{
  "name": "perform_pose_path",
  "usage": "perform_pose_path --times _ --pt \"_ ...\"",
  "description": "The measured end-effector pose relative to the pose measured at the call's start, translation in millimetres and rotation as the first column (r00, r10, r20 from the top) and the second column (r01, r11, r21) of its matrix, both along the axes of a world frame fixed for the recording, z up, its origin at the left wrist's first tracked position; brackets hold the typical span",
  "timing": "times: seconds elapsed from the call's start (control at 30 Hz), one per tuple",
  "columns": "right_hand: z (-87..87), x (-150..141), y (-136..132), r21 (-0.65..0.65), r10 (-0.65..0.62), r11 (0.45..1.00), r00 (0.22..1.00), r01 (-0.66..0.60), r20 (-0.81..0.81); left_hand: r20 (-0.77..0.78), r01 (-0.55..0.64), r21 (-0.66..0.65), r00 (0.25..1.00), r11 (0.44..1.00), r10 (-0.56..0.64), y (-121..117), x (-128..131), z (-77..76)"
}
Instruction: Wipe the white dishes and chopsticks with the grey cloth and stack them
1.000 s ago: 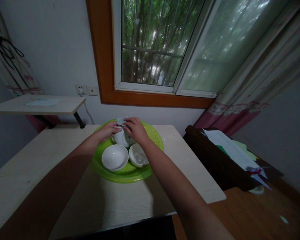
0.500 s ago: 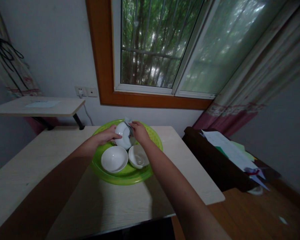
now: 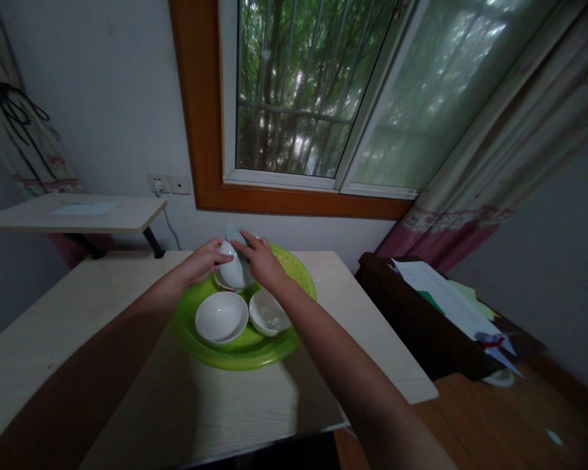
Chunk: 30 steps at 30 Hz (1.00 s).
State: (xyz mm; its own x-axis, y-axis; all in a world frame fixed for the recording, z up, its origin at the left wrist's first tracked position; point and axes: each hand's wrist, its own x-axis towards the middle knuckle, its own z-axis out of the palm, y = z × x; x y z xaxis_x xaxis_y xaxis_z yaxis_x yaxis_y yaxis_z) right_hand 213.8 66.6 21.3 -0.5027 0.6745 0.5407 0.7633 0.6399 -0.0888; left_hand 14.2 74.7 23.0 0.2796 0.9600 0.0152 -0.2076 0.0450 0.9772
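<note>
Over the far part of a green basin [image 3: 235, 360], my left hand [image 3: 203, 262] grips a white bowl [image 3: 236, 271] by its edge. The bowl is tilted, and the rim of another white bowl [image 3: 219, 282] shows below it. My right hand [image 3: 264, 261] presses a pale grey-green cloth [image 3: 235, 231] onto the top edge of the held bowl; its fingers are closed over the cloth. Nearer to me in the basin, a white bowl [image 3: 222, 318] rests upright at the left. A second upright bowl [image 3: 266, 313] sits to its right, partly covered by my right forearm.
The basin stands on a light wooden table [image 3: 362, 326]. A raised shelf [image 3: 117, 215] with a sheet of paper is at the left. Behind are a socket [image 3: 169, 184] and a window [image 3: 294, 98]. A dark cabinet [image 3: 396, 307] with papers stands to the right.
The held bowl has turned, now showing more of its outer side. My right hand and the cloth have moved slightly left along its upper edge. The view has shifted a little.
</note>
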Motion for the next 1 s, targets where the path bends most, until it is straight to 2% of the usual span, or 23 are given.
perform_pose_path --times 0.17,0.3,0.37,0.53,0.63,0.77,0.87,1.0 --pt "27.2 0 -13 0.02 -0.007 1.0 1.0 0.006 0.022 0.049 0.025 0.034 0.998 0.999 -0.026 -9 -13 13.9" --pt "39.9 8 -13 0.022 0.033 0.999 0.999 -0.033 0.021 0.132 -0.029 0.034 0.991 0.999 0.024 -20 -25 14.4" --pt "36.9 11 -8 0.029 0.041 0.999 0.998 -0.04 -0.042 0.175 -0.049 0.042 0.984 0.998 0.041 -23 -29 9.1" --pt "13.5 7 1 0.033 0.141 0.99 0.975 -0.137 -0.174 0.225 -0.029 0.027 0.974 0.999 0.022 -25 -30 -7.2" --pt "6.8 2 -9 0.082 0.201 0.978 0.975 -0.194 -0.094 0.211 -0.019 0.029 0.978 0.999 0.012 -25 -27 -10.2" --pt "11.1 -6 -29 0.133 0.278 0.95 0.959 -0.282 0.045 0.205 -0.005 0.048 0.979 0.999 -0.005 -27 -22 -9.6" --pt "14.1 -9 -34 0.16 0.26 0.952 0.965 -0.261 0.031 0.211 -0.004 0.056 0.977 0.998 -0.008 -27 -22 -10.8" --pt "9.1 -3 -22 0.14 0.127 0.984 0.982 -0.108 -0.14 0.183 0.009 0.044 0.983 0.999 -0.017 -29 -25 -12.4"
